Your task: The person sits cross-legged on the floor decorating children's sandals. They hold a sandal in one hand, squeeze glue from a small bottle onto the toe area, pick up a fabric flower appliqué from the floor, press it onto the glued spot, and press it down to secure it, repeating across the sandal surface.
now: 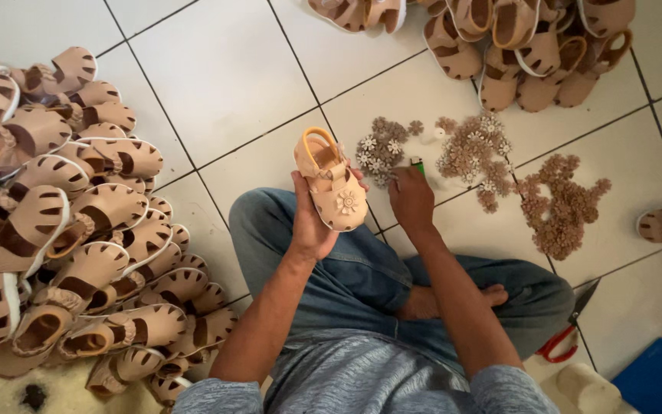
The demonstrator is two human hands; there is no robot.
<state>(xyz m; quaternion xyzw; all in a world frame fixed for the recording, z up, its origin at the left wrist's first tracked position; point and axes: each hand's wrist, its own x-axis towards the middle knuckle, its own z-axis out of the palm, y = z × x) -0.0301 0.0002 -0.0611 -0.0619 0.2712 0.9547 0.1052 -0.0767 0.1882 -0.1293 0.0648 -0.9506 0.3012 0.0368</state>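
Left hand [312, 222]: raised ahead of knees, palm toward camera, fingers curled in firm grasp, thumb on near side. Right hand [411, 201]: extended forward and low, back of hand up, fingertips pinched together at floor. Both forearms bare, legs crossed.

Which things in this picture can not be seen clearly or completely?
- Head view: the right hand covers whatever its fingertips touch near the flower pieces.
- The left hand hides the sandal underside.
- Scissors: partly behind the knee.
- Sandal pile: cut by the left edge.
- Blue object: cut by the corner.
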